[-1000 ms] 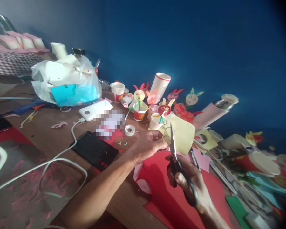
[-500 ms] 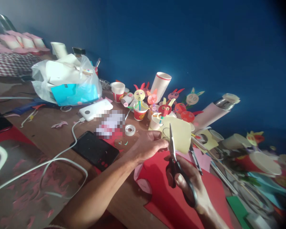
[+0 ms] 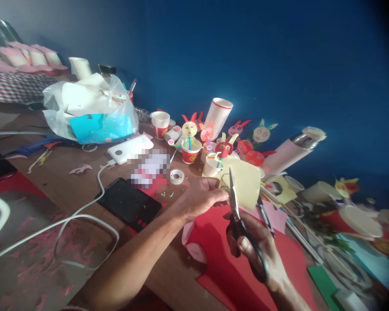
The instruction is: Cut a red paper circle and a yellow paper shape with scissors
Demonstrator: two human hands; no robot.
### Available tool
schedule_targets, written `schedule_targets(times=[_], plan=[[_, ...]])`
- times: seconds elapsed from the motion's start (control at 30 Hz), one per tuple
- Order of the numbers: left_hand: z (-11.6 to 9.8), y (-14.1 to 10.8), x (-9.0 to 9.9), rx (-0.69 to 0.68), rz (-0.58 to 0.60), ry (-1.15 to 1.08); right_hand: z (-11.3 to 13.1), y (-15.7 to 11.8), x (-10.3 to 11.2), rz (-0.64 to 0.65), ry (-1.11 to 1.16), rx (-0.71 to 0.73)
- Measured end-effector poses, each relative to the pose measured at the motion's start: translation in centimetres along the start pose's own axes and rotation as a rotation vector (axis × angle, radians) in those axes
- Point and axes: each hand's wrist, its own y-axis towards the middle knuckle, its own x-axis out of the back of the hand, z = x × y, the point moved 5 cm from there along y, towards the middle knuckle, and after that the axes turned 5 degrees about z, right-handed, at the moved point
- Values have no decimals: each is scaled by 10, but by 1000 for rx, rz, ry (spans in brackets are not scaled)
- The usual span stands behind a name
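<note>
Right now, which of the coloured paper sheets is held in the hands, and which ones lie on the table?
The pale yellow sheet is held up by the left hand against the scissors. The red sheet and pink sheet lie flat below.

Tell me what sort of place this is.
Probably a home craft table. Paper-cup bunnies stand along the blue wall, coloured paper sheets cover the wood, and a tape roll lies near. The right hand works scissors into yellow paper held by the left hand.
</note>
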Motion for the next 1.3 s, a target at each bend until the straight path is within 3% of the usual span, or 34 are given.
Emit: schedule_targets(times=[0.9,1.3], plan=[[-2,-1,5,44,-1,53,-6,0,1,25,26,-103],[-5,-1,5,86,23,46,-5,-1,1,10,17,-80]])
